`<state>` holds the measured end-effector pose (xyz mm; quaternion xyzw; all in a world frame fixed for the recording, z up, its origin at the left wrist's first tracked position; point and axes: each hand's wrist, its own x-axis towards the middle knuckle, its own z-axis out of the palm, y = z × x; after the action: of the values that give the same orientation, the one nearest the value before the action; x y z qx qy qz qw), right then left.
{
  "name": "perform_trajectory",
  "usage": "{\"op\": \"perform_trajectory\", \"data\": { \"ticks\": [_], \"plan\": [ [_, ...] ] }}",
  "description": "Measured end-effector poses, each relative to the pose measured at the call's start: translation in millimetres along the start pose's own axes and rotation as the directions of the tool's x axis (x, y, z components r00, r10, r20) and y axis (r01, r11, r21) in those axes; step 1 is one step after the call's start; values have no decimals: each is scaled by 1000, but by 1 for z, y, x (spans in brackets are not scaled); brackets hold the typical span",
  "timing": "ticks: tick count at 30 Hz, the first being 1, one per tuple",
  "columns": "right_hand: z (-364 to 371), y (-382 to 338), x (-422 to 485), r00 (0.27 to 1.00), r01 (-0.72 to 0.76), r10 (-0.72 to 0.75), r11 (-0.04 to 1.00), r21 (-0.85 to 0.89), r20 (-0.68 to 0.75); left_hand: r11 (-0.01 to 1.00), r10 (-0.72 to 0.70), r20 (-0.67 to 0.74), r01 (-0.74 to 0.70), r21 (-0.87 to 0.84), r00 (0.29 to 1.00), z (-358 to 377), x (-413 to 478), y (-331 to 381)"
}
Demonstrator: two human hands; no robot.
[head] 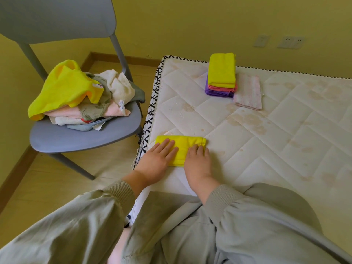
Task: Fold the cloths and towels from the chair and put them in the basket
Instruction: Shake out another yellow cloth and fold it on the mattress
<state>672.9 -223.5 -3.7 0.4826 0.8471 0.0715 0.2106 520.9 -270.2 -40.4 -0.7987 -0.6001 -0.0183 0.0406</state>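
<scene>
Fingers of the left hand lie straight and close together, pressed flat on the near left part of a folded yellow cloth. The right hand lies flat on the cloth's right part, its fingers also straight; neither hand curls round anything. The cloth is a narrow strip lying on the bed, close to its left edge and just in front of the person. Grey-green sleeves cover both arms down to the wrists.

Farther along the bed, near its far edge, stands a stack of folded cloths: a yellow one on top, a pink one under it and a purple one at the bottom. Touching the stack on its right lies a pale pink towel, folded flat.

To the left of the bed, just beside it, a grey chair stands on the wooden floor. Its seat carries an untidy heap of unfolded things: a loose yellow rag draped over the top, a white towel behind it to the right, a leaf-patterned piece and a light pink towel below, with more crumpled fabric underneath.

On the yellow wall behind the bed sit a switch and a socket.
</scene>
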Motion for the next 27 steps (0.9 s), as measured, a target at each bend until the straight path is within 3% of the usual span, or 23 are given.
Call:
{"op": "perform_trajectory", "data": {
  "ticks": [6,11,12,14,17,19,20,24,27],
  "plan": [
    [1,3,1,987,0,4,1000,24,-158,998,56,-71,-55,18,996,-5,4,-3],
    [-24,17,-2,987,88,-72,991,105,-141,998,61,-130,-64,-21,990,-17,7,0],
    [-25,23,1,982,106,-77,981,162,-172,996,24,-166,-39,-85,986,-21,8,-1],
    [-34,39,2,982,125,-64,928,350,-180,924,-195,-184,117,-364,963,-34,11,-3],
    [-49,62,7,992,86,20,636,767,-128,590,-583,-10,415,-692,813,-61,22,-10],
    [-53,74,15,1000,20,6,400,916,-24,357,-682,81,427,-831,727,-78,32,-14],
    [-55,79,17,999,-22,-27,295,955,31,293,-700,100,412,-863,707,-84,38,-15],
    [-55,94,22,937,-290,-257,-190,938,238,149,-674,271,485,-862,688,-87,56,-22],
    [-56,110,29,901,-384,-353,-376,843,253,104,-660,352,545,-832,663,-81,69,-28]
  ]
}}
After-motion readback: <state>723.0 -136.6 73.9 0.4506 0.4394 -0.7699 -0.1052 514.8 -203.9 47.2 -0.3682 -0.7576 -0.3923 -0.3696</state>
